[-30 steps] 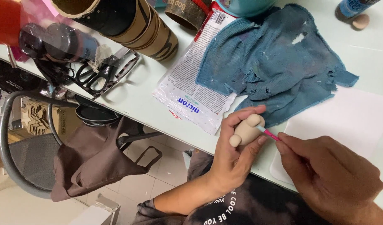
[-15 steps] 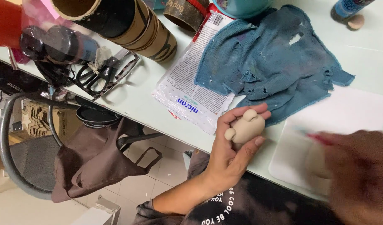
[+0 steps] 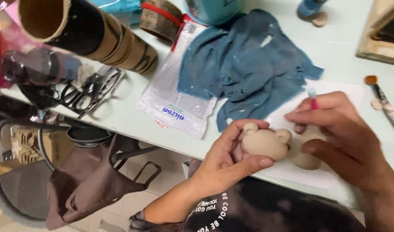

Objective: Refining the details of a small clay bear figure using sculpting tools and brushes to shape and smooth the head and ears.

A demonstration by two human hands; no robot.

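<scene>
My left hand (image 3: 231, 157) cups a small beige clay head with two round ears (image 3: 265, 141) just over the table's near edge. My right hand (image 3: 343, 137) holds a thin pink-handled tool (image 3: 313, 99) upright between its fingers. Under that hand a second beige clay lump (image 3: 306, 161) rests on a white sheet (image 3: 291, 172), touched by the fingers.
A crumpled blue cloth (image 3: 248, 68) lies beyond the hands, a plastic packet (image 3: 180, 103) to its left. Cardboard tubes (image 3: 89, 38) and black scissors (image 3: 87, 92) sit far left. A paintbrush (image 3: 383, 105) lies at the right. A brown bag (image 3: 89, 184) hangs below the table.
My right hand drew away from the clay head, then came back down onto the lump on the white sheet. My left hand turned the clay head so its ears show.
</scene>
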